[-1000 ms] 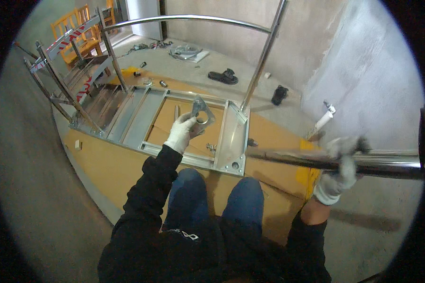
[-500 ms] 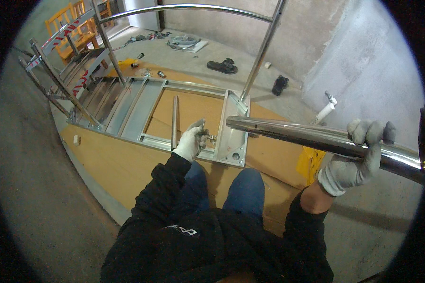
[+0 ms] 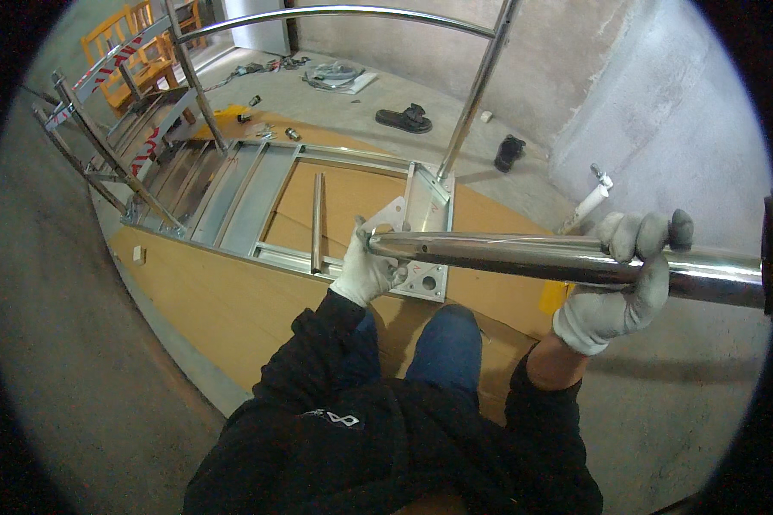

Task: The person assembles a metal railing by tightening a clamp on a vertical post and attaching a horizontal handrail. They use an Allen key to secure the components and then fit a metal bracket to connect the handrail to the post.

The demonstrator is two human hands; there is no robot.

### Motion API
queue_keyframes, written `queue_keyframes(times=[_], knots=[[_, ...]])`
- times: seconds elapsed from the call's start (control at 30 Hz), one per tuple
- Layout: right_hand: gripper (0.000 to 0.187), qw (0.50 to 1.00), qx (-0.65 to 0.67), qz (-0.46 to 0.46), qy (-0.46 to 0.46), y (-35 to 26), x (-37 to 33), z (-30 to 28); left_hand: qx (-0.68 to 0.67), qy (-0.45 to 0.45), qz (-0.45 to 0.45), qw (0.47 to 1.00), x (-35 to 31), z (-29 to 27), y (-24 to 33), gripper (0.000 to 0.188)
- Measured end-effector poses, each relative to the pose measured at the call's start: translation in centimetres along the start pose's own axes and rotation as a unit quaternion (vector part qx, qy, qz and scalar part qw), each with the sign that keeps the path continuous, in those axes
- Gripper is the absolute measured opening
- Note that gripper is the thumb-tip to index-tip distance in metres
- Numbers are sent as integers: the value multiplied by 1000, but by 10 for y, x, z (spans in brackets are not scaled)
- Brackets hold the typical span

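Grips a long polished metal tube (image 3: 507, 257) in the right hand (image 3: 617, 305), with fingers wrapped around it. Holds a metal plate (image 3: 393, 213) in the left hand (image 3: 363, 273), with fingers closed on it, at the tube's left end; cannot tell contact from overlap there. Works over a metal frame (image 3: 253, 178) laid on cardboard (image 3: 206, 292), with a slim tube (image 3: 318, 221) across its opening.

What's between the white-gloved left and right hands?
In the head view, a shiny round steel tube spans from left hand to right hand, with a flat grey metal plate at its left end.
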State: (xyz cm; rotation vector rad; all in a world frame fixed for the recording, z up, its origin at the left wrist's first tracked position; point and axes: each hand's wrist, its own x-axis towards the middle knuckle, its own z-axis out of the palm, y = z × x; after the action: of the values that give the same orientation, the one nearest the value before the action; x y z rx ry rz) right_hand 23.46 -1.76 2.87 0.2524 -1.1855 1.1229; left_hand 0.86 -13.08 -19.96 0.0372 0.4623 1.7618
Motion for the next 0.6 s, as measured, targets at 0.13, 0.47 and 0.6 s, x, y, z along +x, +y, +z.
queue_keyframes(times=[0.13, 0.47, 0.6], knots=[[43, 999, 18, 22, 31, 3, 9, -9, 13, 3, -4, 1000, -6, 7, -1, 76], [41, 999, 33, 10, -17, 2, 2, -19, 30, -15, 49, 998, -18, 24, -6, 74], [42, 999, 29, -10, -10, -6, 3, -13, 37, 14, 30, 999, -12, 20, -9, 75]])
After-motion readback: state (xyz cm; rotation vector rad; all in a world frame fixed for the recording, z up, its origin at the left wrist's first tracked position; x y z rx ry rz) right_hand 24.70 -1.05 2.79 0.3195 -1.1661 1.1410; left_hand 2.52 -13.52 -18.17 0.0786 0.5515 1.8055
